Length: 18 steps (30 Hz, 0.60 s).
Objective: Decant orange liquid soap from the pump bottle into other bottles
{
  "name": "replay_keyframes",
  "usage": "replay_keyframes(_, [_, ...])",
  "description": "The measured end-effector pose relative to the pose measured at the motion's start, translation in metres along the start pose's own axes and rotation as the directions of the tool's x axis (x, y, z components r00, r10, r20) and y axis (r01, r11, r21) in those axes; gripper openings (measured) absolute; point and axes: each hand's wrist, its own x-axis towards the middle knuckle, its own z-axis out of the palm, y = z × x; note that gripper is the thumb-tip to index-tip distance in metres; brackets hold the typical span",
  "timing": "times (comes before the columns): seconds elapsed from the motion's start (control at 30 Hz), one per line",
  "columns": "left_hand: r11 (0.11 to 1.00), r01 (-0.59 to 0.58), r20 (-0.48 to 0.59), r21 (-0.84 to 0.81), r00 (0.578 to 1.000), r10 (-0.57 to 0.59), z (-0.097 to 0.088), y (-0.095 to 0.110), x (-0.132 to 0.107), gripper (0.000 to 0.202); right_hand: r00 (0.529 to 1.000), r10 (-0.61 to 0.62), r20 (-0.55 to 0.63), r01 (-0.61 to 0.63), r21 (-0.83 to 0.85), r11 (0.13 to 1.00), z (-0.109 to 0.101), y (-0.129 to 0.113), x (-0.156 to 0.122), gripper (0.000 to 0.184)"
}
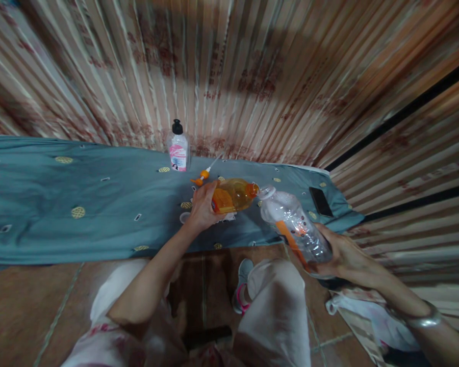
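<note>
My left hand (pixel 204 206) is wrapped round the base of an amber bottle (pixel 235 195), which lies nearly level with its open neck pointing right. My right hand (pixel 334 252) grips the lower end of a larger clear plastic bottle (pixel 294 224) with an orange label. This one tilts up to the left, so the two mouths meet or almost meet; I cannot tell if they touch. Behind my left hand, an orange pump top (pixel 201 177) with a thin tube lies on the cloth. Close to my left wrist is a small whitish round piece (pixel 184 217), partly hidden.
A clear bottle with a black cap and pink label (pixel 178 153) stands at the back of the blue-green cloth surface (pixel 110 204). A dark phone (pixel 321 201) lies near the right end. Pleated curtains (pixel 199 76) rise behind, and a white bag (pixel 378 316) is at lower right.
</note>
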Motion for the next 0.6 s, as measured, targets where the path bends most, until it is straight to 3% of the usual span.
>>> replay_keyframes(0.6, [1.000, 0.008, 0.027, -0.010, 1.000, -0.008, -0.0031, 0.0014, 0.0013, 0.102, 0.999, -0.016, 0.036, 0.015, 0.043, 0.999, -0.0020, -0.0054, -0.0003, 0.065])
